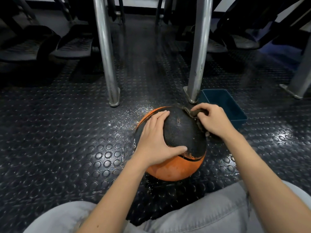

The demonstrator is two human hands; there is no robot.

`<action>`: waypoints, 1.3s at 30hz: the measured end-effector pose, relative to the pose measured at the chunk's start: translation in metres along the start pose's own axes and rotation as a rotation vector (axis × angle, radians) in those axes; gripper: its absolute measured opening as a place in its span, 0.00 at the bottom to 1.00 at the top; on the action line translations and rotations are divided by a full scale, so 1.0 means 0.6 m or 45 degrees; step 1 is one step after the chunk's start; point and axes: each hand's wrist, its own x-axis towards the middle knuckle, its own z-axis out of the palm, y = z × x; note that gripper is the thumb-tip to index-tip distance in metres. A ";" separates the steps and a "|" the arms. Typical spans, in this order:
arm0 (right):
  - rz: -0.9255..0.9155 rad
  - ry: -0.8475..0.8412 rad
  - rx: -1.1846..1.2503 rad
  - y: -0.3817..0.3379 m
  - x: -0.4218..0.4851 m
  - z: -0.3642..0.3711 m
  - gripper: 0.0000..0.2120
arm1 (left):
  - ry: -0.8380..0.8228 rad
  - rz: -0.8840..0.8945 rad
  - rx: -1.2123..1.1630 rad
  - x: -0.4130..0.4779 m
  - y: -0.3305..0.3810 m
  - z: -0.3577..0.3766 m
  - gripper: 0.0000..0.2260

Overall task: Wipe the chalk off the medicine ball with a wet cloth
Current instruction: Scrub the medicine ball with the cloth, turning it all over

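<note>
Light grey denim trousers (210, 214) across bottom of frame; stitched seam (248, 199) at lower right. Forearms (262, 174), left hand (154, 140), right hand (212, 120) bare.

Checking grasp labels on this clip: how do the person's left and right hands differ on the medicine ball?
The left hand lies flat on the medicine ball, fingers straight and spread; the right hand has curled fingers gripping the cloth. The left hand touches the ball bare, on its left side; the right hand meets it through the cloth, at the far right edge. Both rest on the ball's upper half.
</note>
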 end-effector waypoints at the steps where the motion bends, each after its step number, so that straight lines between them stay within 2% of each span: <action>1: 0.022 0.017 0.008 0.000 -0.003 0.000 0.14 | 0.036 -0.028 -0.031 0.001 0.003 0.003 0.48; 3: -0.056 0.048 0.031 -0.016 -0.012 0.001 0.14 | 0.096 -0.103 -0.045 0.002 0.002 0.007 0.49; 7: -0.578 0.010 -0.059 -0.080 -0.050 0.022 0.14 | 0.101 -0.223 -0.071 -0.003 -0.013 -0.003 0.53; 9: -0.707 -0.070 -0.036 -0.088 -0.056 0.030 0.15 | 0.081 -0.265 -0.102 -0.005 -0.021 -0.012 0.53; 11: -0.603 -0.012 0.008 -0.070 -0.036 0.025 0.14 | 0.066 -0.260 -0.114 -0.005 -0.022 -0.016 0.53; 14: -0.152 0.054 -0.053 -0.022 -0.005 0.008 0.13 | 0.027 -0.212 -0.115 -0.005 -0.011 -0.011 0.52; 16: 0.028 0.043 -0.054 -0.007 -0.005 0.004 0.12 | -0.002 -0.183 -0.098 -0.004 -0.004 -0.006 0.50; 18: -0.023 0.092 -0.014 -0.023 -0.018 0.005 0.13 | 0.015 -0.160 -0.056 -0.002 -0.002 -0.002 0.49; 20: -0.266 0.116 -0.023 -0.058 -0.037 0.009 0.13 | 0.040 -0.158 -0.026 0.000 -0.003 -0.001 0.49; 22: -0.580 0.021 -0.066 -0.087 -0.059 0.016 0.14 | 0.038 -0.174 -0.040 -0.003 -0.005 -0.003 0.52; 24: -0.707 -0.092 -0.056 -0.090 -0.064 0.018 0.16 | 0.030 -0.194 -0.086 -0.005 -0.009 -0.005 0.53; 26: -0.593 -0.058 -0.040 -0.067 -0.041 0.013 0.15 | 0.017 -0.190 -0.108 -0.005 -0.010 -0.008 0.53; 30: -0.101 0.088 -0.071 -0.017 -0.002 0.003 0.13 | -0.029 -0.163 -0.104 -0.003 -0.003 -0.008 0.50; 31: -0.087 0.113 -0.042 -0.023 -0.007 0.006 0.14 | -0.027 -0.160 -0.092 -0.002 -0.001 -0.007 0.49; 33: -0.249 0.153 0.021 -0.057 -0.029 0.017 0.13 | 0.000 -0.169 -0.072 -0.001 -0.001 -0.004 0.51; 36: -0.535 0.020 0.050 -0.094 -0.061 0.027 0.14 | 0.032 -0.227 -0.104 -0.004 -0.007 -0.006 0.52; 37: -0.552 -0.013 0.071 -0.093 -0.057 0.024 0.14 | 0.039 -0.246 -0.123 -0.005 -0.010 -0.007 0.52; 39: -0.432 0.017 0.122 -0.067 -0.032 0.017 0.14 | 0.045 -0.257 -0.147 -0.008 -0.011 -0.008 0.52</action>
